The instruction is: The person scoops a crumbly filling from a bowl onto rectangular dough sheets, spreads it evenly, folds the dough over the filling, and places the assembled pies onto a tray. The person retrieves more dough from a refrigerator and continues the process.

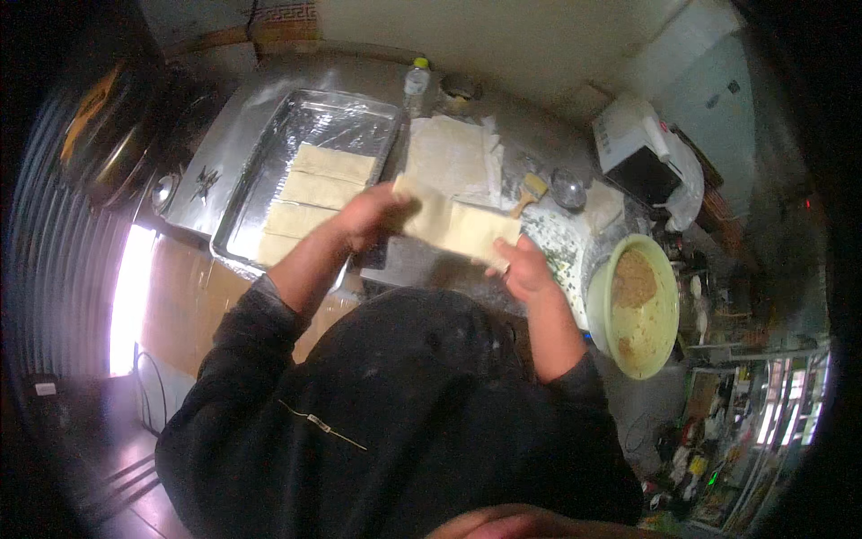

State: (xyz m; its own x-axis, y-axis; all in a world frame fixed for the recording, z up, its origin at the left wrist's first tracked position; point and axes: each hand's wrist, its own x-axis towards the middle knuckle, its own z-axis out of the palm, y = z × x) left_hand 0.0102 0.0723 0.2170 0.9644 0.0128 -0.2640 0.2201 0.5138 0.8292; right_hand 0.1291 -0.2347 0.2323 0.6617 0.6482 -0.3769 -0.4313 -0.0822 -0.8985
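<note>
A pale, flat strip of dough (456, 225) is stretched between my two hands, in the air over the near edge of the metal table. My left hand (375, 216) is closed on its left end, and my right hand (523, 266) pinches its right end. Beside my left hand lies a shiny metal tray (260, 171) lined with clear film. Several similar dough pieces (325, 178) rest in it, side by side. Just beyond the held strip, a stack of pale dough sheets (449, 157) lies on white paper or cloth.
Right of the stack are a brush (533, 189), a clear round container (567, 189) and a white board (549, 235) scattered with green bits. A yellow-green bowl (663, 310) holds brownish filling. Behind stand a bottle (417, 81) with a yellow-green cap and a white appliance (633, 144).
</note>
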